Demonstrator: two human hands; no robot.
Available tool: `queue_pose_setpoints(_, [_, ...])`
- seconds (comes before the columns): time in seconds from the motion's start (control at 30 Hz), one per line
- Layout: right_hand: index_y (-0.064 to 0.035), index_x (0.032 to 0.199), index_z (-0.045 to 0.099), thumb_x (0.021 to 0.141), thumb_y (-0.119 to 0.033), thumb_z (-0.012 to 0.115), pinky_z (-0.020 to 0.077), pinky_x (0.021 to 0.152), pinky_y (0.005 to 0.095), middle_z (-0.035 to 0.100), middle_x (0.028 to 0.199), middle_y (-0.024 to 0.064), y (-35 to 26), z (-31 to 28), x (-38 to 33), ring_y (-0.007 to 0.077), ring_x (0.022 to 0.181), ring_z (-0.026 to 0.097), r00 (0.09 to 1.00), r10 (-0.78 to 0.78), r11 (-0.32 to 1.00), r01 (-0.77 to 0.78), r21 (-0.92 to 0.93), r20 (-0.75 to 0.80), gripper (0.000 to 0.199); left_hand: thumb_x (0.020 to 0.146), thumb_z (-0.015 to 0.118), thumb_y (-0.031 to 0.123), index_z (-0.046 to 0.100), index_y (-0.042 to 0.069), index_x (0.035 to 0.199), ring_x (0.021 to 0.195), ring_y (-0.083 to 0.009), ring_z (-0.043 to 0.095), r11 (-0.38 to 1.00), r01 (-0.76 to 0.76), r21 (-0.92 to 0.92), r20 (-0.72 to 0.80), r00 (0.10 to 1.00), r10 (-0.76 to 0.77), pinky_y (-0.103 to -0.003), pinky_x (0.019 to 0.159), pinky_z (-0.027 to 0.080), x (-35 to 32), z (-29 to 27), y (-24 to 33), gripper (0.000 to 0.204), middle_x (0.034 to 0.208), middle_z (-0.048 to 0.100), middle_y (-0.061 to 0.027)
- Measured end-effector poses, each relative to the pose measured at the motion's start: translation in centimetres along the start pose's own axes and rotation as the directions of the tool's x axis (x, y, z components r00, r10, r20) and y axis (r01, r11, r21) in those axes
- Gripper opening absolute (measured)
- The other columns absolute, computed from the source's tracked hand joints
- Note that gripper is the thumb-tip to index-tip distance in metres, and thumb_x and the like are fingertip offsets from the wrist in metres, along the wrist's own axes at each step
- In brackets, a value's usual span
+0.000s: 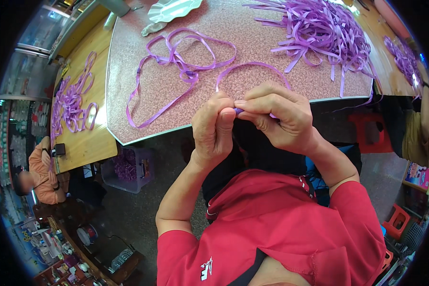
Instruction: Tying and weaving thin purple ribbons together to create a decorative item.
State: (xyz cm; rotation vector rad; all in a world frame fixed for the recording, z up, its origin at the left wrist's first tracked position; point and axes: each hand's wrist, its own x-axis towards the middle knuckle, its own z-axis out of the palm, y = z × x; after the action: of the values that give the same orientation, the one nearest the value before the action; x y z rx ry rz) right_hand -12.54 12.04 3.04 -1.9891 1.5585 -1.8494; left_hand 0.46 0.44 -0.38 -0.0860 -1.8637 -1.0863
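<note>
At the table edge, a purple ribbon is pinched shut between left hand and right hand — fingertips are best kept close — tension even.

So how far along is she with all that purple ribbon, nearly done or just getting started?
Some looks done: a chain of joined ribbon loops lies on the speckled table. In hand: the left hand and right hand pinch a purple ribbon loop together at its ends. Left: a big pile of loose ribbon strips, so probably plenty remains.
</note>
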Motion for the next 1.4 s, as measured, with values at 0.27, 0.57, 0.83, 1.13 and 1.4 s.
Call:
queue_pose_setpoints(0.27, [-0.0007, 0.101, 0.069, 0.080, 0.001, 0.074, 0.0553, 0.063, 0.0303, 0.067, 0.091, 0.0137, 1.2, -0.3, -0.1, 0.0231, 0.077, 0.069, 0.998, -0.054, 0.994, 0.057, -0.096, 0.035, 0.021, 0.107, 0.042, 0.024, 0.056, 0.002, 0.102, 0.067, -0.0084, 0.046, 0.951, 0.309, 0.015, 0.081, 0.947, -0.309, -0.025, 0.061, 0.038, -0.1, 0.3, 0.7, 0.027, 0.077, 0.051, -0.0009])
queue_pose_setpoints(0.57, [-0.0015, 0.109, 0.070, 0.087, 0.003, 0.069, 0.0526, 0.061, 0.0224, 0.063, 0.100, 0.0081, 1.4, -0.3, -0.4, 0.0103, 0.078, 0.063, 0.965, 0.249, 0.953, -0.259, 0.157, 0.083, 0.022, 0.108, 0.040, 0.027, 0.059, 0.001, 0.101, 0.070, -0.0090, 0.045, 0.867, 0.448, -0.220, 0.105, 0.894, -0.435, -0.025, 0.063, 0.037, 0.1, -0.4, 0.6, 0.033, 0.078, 0.050, -0.0021])
queue_pose_setpoints(0.83, [-0.0033, 0.109, 0.070, 0.086, 0.001, 0.071, 0.0528, 0.065, 0.0222, 0.063, 0.103, 0.0080, 1.2, -0.7, -0.9, 0.0109, 0.083, 0.064, 0.952, 0.294, 0.939, -0.305, 0.162, 0.090, 0.024, 0.095, 0.063, 0.014, 0.062, 0.002, 0.096, 0.068, -0.0114, 0.045, 0.947, 0.321, 0.013, 0.116, 0.940, -0.321, -0.026, 0.061, 0.037, 1.2, -1.2, 1.1, 0.012, 0.078, 0.050, -0.0038])
queue_pose_setpoints(1.13, [-0.0045, 0.105, 0.072, 0.084, -0.004, 0.075, 0.0518, 0.078, 0.0315, 0.066, 0.104, 0.0104, 3.1, -3.9, -0.4, 0.0193, 0.091, 0.065, 0.979, 0.201, 0.973, -0.194, -0.126, 0.042, 0.022, 0.089, 0.068, 0.007, 0.063, 0.003, 0.095, 0.066, -0.0110, 0.042, 0.819, 0.140, 0.557, -0.145, 0.987, -0.070, -0.026, 0.059, 0.036, 3.4, -6.5, 0.8, 0.009, 0.082, 0.052, -0.0024])
queue_pose_setpoints(1.4, [-0.0004, 0.102, 0.071, 0.088, -0.011, 0.070, 0.0497, 0.069, 0.0300, 0.068, 0.092, 0.0093, 9.6, -15.2, 0.9, 0.0165, 0.080, 0.063, 0.942, 0.307, 0.660, -0.315, -0.682, -0.138, 0.018, 0.088, 0.069, 0.013, 0.061, 0.008, 0.124, 0.123, -0.0317, 0.047, 0.332, 0.109, 0.937, -0.093, 0.994, -0.064, -0.044, 0.102, 0.036, 4.8, -9.7, -1.1, 0.037, 0.127, 0.053, -0.0146])
